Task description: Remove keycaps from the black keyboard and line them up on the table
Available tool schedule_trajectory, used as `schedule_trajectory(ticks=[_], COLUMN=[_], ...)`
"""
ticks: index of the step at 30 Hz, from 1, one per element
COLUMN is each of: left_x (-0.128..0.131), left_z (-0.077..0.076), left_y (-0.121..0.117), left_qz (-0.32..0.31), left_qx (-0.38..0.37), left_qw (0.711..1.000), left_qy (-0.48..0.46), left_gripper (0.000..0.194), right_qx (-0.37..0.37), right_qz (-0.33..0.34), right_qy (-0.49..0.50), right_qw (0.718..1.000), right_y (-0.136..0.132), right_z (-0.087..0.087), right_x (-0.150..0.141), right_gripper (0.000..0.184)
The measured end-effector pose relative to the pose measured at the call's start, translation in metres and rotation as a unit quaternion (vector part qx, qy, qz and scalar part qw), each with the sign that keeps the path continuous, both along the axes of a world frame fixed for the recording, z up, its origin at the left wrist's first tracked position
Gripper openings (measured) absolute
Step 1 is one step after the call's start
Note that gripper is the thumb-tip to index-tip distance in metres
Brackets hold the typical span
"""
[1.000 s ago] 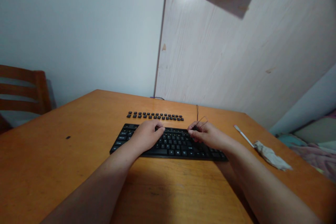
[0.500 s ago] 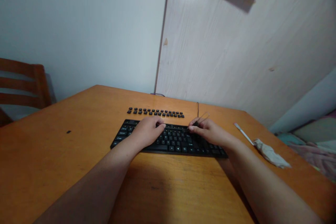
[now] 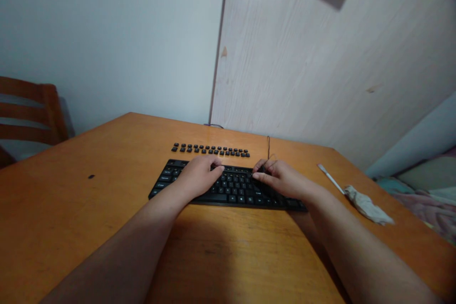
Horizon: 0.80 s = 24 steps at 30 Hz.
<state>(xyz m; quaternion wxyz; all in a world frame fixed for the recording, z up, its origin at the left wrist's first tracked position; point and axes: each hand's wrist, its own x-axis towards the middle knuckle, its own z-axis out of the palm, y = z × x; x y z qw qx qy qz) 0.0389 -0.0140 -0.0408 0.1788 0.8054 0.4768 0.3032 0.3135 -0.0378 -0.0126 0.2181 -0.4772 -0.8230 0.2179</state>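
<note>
A black keyboard (image 3: 228, 198) lies across the table in front of me. My left hand (image 3: 200, 173) rests over its left half, fingers bent at the far edge and thumb pointing right; the fingertips are partly hidden. At the keyboard's right part, my right hand (image 3: 276, 176) pinches a keycap puller with a dark handle and thin wire loops (image 3: 272, 157). The puller's handle is mostly covered by the fingers, close above the keys. Behind the keyboard, loose black keycaps (image 3: 207, 151) are laid out in two rows.
One small black piece (image 3: 91, 176) lies apart on the left of the wooden table (image 3: 117, 152). To the right are a white-handled brush (image 3: 330, 178) and a crumpled cloth (image 3: 366, 205). A cable (image 3: 268, 146) runs toward the wall. A chair (image 3: 32, 109) stands at left.
The right hand has turned slightly, and the puller's wire loops now show less above it, lower and farther left. My left hand stays on the keyboard. The view has shifted a little.
</note>
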Motion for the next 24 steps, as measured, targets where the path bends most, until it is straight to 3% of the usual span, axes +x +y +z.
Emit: schedule_trajectory(ticks=[7,15,24], left_x=[0.000,0.000,0.000], left_z=[-0.002,0.000,0.001], left_y=[0.001,0.000,-0.001], left_qz=[-0.005,-0.001,-0.003], left_qx=[0.009,0.008,0.009], left_qw=[1.000,1.000,1.000], left_qy=[-0.003,0.006,0.014], left_gripper=[0.024,0.024,0.025], right_qx=[-0.045,0.004,-0.003], right_qz=[-0.027,-0.049,-0.074], right_qy=[0.143,0.048,0.115], right_qw=[0.988,0.998,0.991], right_y=[0.012,0.007,0.012], right_z=[-0.017,-0.017,-0.027], right_x=[0.007,0.002,0.004], right_gripper=[0.028,0.026,0.034])
